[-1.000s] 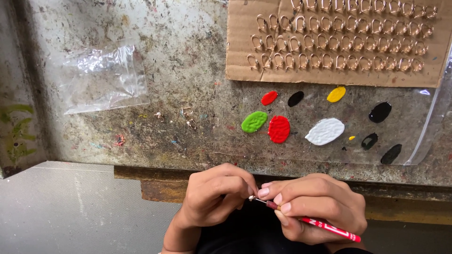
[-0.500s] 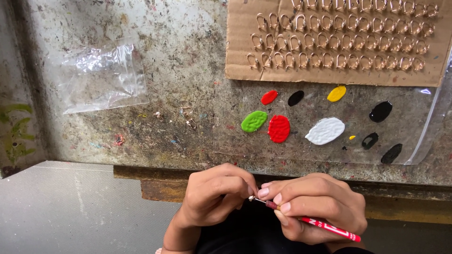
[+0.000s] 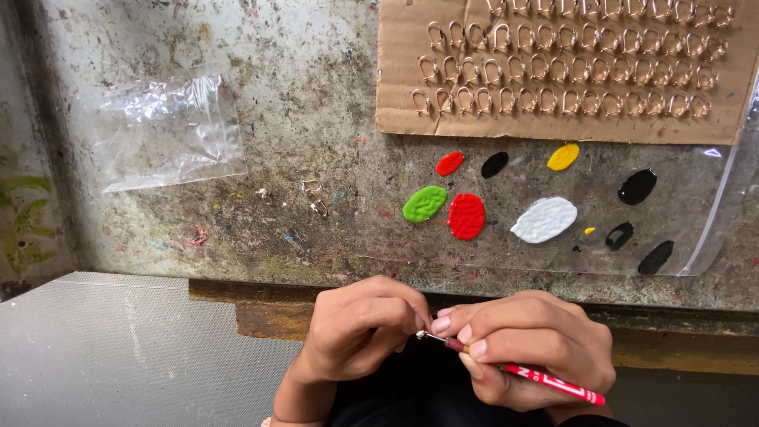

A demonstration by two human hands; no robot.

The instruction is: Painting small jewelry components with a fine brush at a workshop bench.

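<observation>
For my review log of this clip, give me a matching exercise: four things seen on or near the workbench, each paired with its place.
Things:
1. clear plastic bag
2. cardboard sheet of metal hooks
3. green paint blob
4. red-handled brush

Places:
A. top right of the bench
B. in the right hand
C. left side of the bench
D. just left of the large red paint blob

Pairs: 1-C, 2-A, 3-D, 4-B
</observation>
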